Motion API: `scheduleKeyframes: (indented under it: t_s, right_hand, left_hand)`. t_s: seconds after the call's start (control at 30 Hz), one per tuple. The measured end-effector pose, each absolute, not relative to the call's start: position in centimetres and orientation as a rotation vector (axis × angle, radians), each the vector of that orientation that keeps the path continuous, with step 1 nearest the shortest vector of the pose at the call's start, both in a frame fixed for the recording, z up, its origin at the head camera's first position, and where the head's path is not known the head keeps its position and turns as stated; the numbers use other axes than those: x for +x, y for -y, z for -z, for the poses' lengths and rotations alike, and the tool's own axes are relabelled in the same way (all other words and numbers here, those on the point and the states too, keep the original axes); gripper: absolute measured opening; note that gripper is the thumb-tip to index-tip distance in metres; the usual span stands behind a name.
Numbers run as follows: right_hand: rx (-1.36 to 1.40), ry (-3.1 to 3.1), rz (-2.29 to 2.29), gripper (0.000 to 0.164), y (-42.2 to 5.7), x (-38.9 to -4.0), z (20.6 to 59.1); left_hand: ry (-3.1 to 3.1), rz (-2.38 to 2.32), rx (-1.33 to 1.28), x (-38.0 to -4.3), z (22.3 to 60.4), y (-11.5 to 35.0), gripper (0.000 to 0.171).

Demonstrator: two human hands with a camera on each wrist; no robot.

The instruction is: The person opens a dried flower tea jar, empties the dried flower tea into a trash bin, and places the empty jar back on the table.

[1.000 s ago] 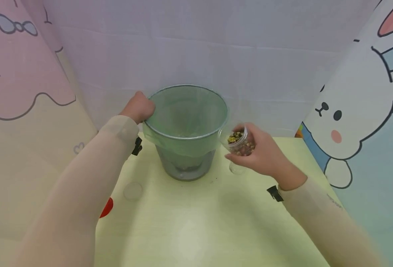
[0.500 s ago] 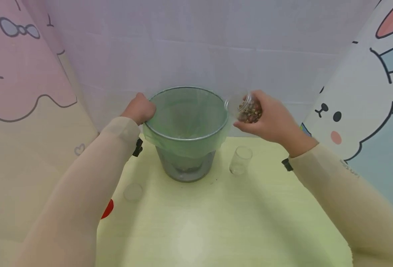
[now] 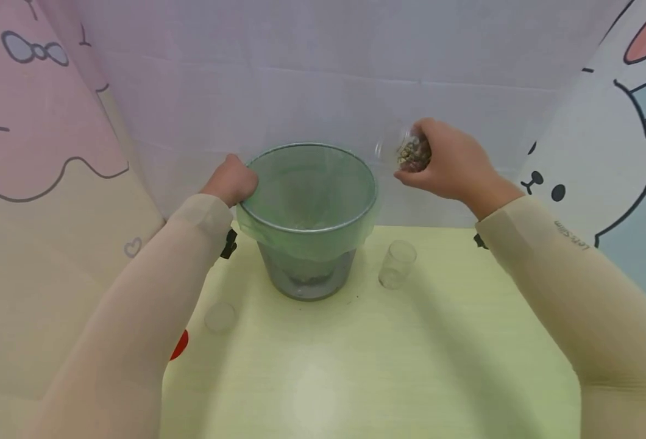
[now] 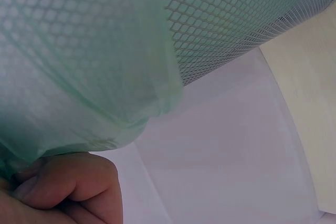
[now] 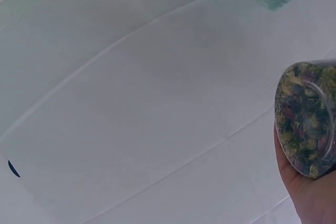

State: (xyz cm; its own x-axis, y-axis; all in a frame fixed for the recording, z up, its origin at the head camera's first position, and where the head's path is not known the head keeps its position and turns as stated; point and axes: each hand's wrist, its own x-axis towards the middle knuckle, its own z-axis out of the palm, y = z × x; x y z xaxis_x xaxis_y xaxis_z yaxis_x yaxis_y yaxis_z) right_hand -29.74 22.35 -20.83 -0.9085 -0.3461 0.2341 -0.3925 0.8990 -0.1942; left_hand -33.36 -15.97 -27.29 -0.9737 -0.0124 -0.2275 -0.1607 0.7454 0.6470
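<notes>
A grey mesh trash bin (image 3: 306, 277) stands near the back of the table, lined with a green plastic bag (image 3: 312, 241) folded over its rim. At the left of the rim my left hand (image 3: 232, 179) grips the bag's edge with curled fingers; the left wrist view shows the bag gathered at that hand (image 4: 68, 187). My right hand (image 3: 457, 161) holds a clear jar (image 3: 415, 152) up, right of and above the bin. The jar is tilted with its mouth toward the bin. Dried flower buds (image 5: 307, 114) show through the jar's base in the right wrist view.
A clear glass (image 3: 397, 264) stands upright right of the bin. On the left lies a clear round disc (image 3: 220, 317), and a red object (image 3: 179, 345) shows partly behind my left sleeve. Sheets with cartoon prints hang behind and on both sides of the pale table (image 3: 312, 366).
My right hand has lifted the jar of dried buds up and slightly right, tilting it further toward the bin. The glass behind it has come into view. My left hand stays at the rim.
</notes>
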Motion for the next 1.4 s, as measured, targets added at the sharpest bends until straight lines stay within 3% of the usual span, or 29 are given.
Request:
scheduleKeyframes:
  t_s: [0.53,1.4]
  right_hand:
    - [0.745,2.774,0.002,0.06,-21.3,-30.9,19.1]
    - [0.883,2.662,0.323,0.062,-19.3,-31.4,15.6]
  left_hand:
    - [-2.774,-0.989,-0.139,-33.1,27.0,15.8,0.07]
    - [-2.792,-0.93,-0.13,-33.2,27.1,15.8,0.071]
